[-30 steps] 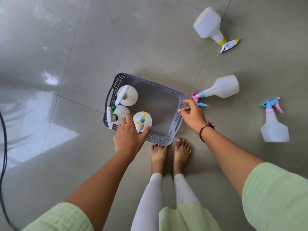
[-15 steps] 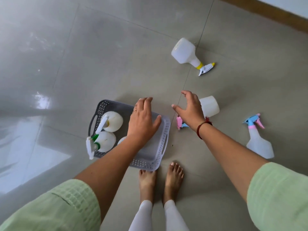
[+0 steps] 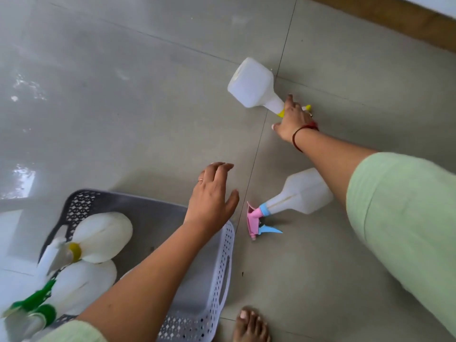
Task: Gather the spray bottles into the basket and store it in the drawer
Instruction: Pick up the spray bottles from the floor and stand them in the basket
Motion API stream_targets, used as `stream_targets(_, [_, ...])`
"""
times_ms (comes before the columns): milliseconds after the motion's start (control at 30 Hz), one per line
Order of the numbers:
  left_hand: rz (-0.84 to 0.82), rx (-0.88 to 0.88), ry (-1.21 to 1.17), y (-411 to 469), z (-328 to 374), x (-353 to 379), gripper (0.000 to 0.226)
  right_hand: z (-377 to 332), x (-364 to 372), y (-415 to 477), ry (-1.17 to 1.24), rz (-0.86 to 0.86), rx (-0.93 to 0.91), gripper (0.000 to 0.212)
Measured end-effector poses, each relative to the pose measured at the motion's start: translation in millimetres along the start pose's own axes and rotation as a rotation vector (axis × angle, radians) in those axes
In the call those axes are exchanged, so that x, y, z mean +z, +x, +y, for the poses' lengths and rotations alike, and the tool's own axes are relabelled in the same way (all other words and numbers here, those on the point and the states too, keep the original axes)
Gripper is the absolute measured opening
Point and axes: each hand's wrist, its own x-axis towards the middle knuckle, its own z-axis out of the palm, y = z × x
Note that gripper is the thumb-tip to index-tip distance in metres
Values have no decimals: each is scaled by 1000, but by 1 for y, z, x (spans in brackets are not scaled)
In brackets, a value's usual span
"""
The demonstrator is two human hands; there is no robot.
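Near left, the grey basket [image 3: 217, 280] holds upright bottles. Left hand [image 3: 212, 201] hovers spread and empty above its far rim. Beside it lies the pink-nozzle bottle [image 3: 296, 193], base pointing far-right. Farthest, right hand [image 3: 293, 117] closes on the yellow-collared bottle [image 3: 251, 86], base pointing far-left: better to lift by the neck, keeping it level.

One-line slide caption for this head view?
Right hand closes on the yellow-collared spray bottle lying on the floor; left hand hovers open above the basket.
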Motion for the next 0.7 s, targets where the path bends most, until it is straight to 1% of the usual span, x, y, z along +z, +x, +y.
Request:
stream_targets(67, [0, -18, -9, 3, -2, 4, 51, 0, 6, 8, 18, 36, -5, 70])
stream_targets(133, [-7, -32, -14, 2, -4, 2, 51, 0, 8, 9, -15, 116, -23, 46])
stream_targets(200, [-16, -43, -9, -2, -4, -2, 50, -2, 8, 2, -72, 162, -40, 35])
stream_targets(333, [-15, -113, -11, -21, 7, -18, 48, -11, 0, -34, -44, 197, -70, 31])
stream_targets(400, [-26, -132, -15, -43, 22, -25, 47, -16, -9, -66, -37, 189, -120, 31])
stream_targets(500, [-120, -158, -26, -92, 53, -30, 48, -24, -26, -123, -63, 125, -247, 31])
stream_targets(567, [-152, -181, -50, -127, 73, -33, 48, -31, -40, -164, -87, 54, -349, 28])
stream_targets(700, [-96, -314, -134, -172, 87, -45, 48, -45, -56, -232, -224, -79, -620, 29])
